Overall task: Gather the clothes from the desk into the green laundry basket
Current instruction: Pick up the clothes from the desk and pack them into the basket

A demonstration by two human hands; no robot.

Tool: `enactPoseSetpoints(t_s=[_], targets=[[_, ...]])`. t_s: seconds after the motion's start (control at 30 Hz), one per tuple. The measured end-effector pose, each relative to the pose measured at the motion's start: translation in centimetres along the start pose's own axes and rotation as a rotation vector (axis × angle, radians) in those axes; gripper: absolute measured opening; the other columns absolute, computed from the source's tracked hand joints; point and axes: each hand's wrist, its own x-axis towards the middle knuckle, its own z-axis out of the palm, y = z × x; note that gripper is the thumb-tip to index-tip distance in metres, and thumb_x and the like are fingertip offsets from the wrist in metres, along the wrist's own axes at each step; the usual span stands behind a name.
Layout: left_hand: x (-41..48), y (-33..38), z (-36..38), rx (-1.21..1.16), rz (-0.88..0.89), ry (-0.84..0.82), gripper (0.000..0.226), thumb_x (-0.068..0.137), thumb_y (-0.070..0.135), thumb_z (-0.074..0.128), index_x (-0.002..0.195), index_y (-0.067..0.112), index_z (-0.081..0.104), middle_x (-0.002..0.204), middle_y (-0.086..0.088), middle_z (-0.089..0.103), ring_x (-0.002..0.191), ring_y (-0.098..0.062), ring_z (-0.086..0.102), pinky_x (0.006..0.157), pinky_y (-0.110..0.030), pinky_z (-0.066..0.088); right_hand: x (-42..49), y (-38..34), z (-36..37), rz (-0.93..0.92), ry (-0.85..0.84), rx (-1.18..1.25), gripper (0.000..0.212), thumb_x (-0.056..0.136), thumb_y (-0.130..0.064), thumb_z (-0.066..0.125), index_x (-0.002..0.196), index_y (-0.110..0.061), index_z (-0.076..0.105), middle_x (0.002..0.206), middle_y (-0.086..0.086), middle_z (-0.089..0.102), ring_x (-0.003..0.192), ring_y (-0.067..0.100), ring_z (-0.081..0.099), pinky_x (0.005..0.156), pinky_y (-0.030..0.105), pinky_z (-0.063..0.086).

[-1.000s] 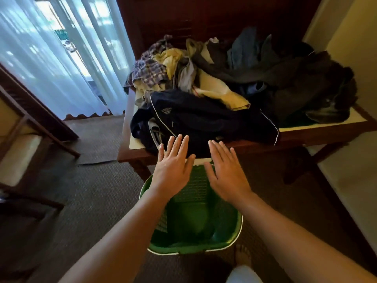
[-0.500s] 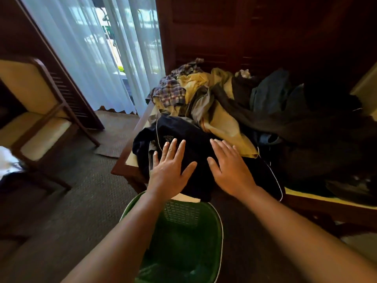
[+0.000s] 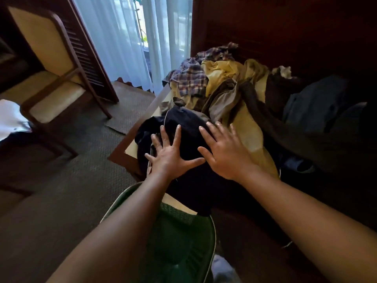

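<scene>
A heap of clothes covers the wooden desk (image 3: 120,155): a navy garment (image 3: 189,123) with white piping at the front, a plaid shirt (image 3: 190,80), yellow cloth (image 3: 222,71) and dark pieces (image 3: 318,111) behind. My left hand (image 3: 170,155) lies flat on the navy garment, fingers spread. My right hand (image 3: 224,151) is spread just beside it, over the same garment and a tan cloth (image 3: 246,127). Neither hand grips anything. The green laundry basket (image 3: 179,237) stands on the floor below the desk's front edge, partly hidden by my left forearm.
A wooden armchair (image 3: 59,78) with cream cushions stands at the left on the brown carpet (image 3: 67,190). White curtains (image 3: 122,37) hang behind the desk's left end. A dark wood panel (image 3: 285,27) backs the desk. Something white (image 3: 10,117) lies at the far left.
Both hands have moved forward from above the basket onto the navy garment, fingers spreading wider. The view has swung left and closer to the desk.
</scene>
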Motion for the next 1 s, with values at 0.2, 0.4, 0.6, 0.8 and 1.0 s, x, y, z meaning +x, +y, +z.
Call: enactPoseSetpoints(t_s=[0.2, 0.4, 0.6, 0.8, 1.0], targets=[[3.7, 3.5, 3.3, -0.157, -0.198, -0.049, 0.133, 0.065, 0.076, 0.078, 0.149, 0.062, -0.024, 0.161, 0.0, -0.044, 0.153, -0.046, -0.023, 0.109, -0.085, 0.015, 4.1, 4.1, 2.4, -0.174, -0.027, -0.031, 0.068, 0.105, -0.06, 0.021, 0.163, -0.025, 0.022, 0.169, 0.01, 0.021, 0.157, 0.031, 0.012, 0.124, 0.062, 0.008], [3.5, 5.6, 4.6, 0.037, -0.342, 0.192, 0.079, 0.082, 0.046, 0.075, 0.151, 0.045, 0.035, 0.164, -0.006, 0.022, 0.141, -0.037, 0.036, 0.11, -0.074, 0.029, 6.0, 7.0, 3.9, -0.255, -0.017, 0.002, 0.067, 0.105, -0.06, 0.025, 0.161, -0.024, 0.027, 0.168, 0.009, 0.025, 0.157, 0.031, 0.015, 0.124, 0.061, 0.009], [0.7, 6.5, 3.8, 0.122, -0.295, 0.484, 0.04, 0.08, 0.032, 0.07, 0.119, 0.034, 0.066, 0.124, 0.005, 0.067, 0.136, -0.035, 0.047, 0.11, -0.08, 0.014, 8.4, 7.9, 3.4, -0.299, 0.009, 0.087, 0.065, 0.106, -0.056, 0.029, 0.16, -0.021, 0.031, 0.166, 0.01, 0.03, 0.155, 0.032, 0.02, 0.124, 0.061, 0.012], [-0.9, 6.6, 1.3, -0.15, -0.193, 0.848, 0.024, 0.086, 0.023, 0.069, 0.11, 0.02, 0.069, 0.108, 0.0, 0.066, 0.112, -0.027, 0.06, 0.113, -0.069, 0.028, 10.4, 8.5, 1.8, -0.349, 0.025, 0.212, 0.069, 0.105, -0.06, 0.02, 0.162, -0.021, 0.026, 0.167, 0.005, 0.027, 0.157, 0.027, 0.017, 0.125, 0.058, 0.01], [0.2, 6.9, -0.2, -0.072, -0.095, 0.753, 0.045, 0.082, 0.019, 0.065, 0.128, 0.017, 0.061, 0.119, -0.006, 0.065, 0.121, -0.028, 0.057, 0.117, -0.068, 0.024, 8.9, 10.1, 2.4, -0.384, 0.033, 0.262, 0.064, 0.107, -0.049, 0.028, 0.161, -0.015, 0.025, 0.168, 0.006, 0.027, 0.157, 0.024, 0.017, 0.126, 0.056, 0.01]])
